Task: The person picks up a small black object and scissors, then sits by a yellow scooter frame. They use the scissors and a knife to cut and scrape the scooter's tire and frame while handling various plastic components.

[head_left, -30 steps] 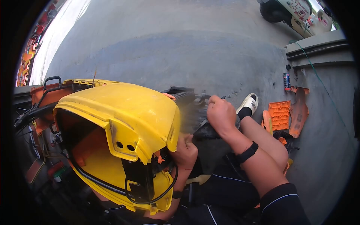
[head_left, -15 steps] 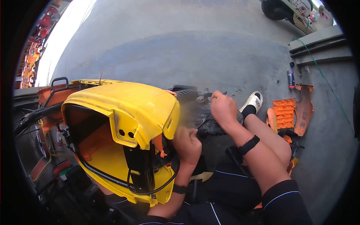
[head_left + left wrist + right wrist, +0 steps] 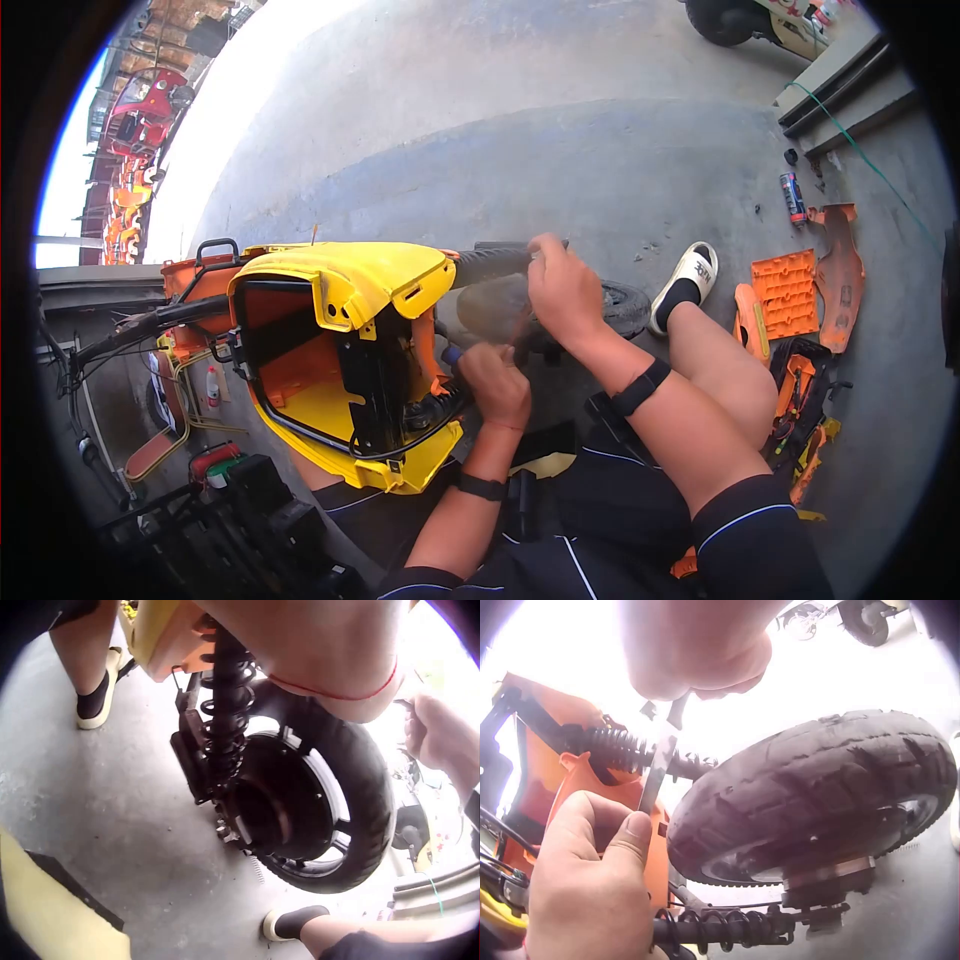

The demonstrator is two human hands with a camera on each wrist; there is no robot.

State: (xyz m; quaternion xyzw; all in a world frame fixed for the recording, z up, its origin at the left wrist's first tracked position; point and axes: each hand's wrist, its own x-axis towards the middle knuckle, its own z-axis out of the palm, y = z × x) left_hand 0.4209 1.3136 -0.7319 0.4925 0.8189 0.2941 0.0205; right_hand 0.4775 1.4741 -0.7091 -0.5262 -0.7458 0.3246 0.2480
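A scooter with a yellow body shell [image 3: 370, 285] lies on its side before the seated person, its treaded rear tyre [image 3: 817, 780] raised off the floor. Beside the wheel, the left hand [image 3: 495, 385] pinches the lower end of a flat metal strip [image 3: 658, 772] between thumb and bent forefinger. The right hand [image 3: 565, 295] is curled above the tyre and grips the strip's upper end, which its fingers partly hide. A blue cylindrical piece [image 3: 453, 355] shows next to the left hand. A coil-spring shock absorber [image 3: 229, 705] stands between the orange fender and the hub.
Orange plastic parts [image 3: 785, 293] and a spray can [image 3: 793, 198] lie on the floor at right. Dark equipment [image 3: 260, 510] stands at lower left. The person's foot in a white slipper [image 3: 690, 280] rests near the wheel.
The head view has shifted, so the yellow shell appears smaller and more of the lower left shows. The right hand has moved a little left, towards the shell; the left hand remains beside the wheel.
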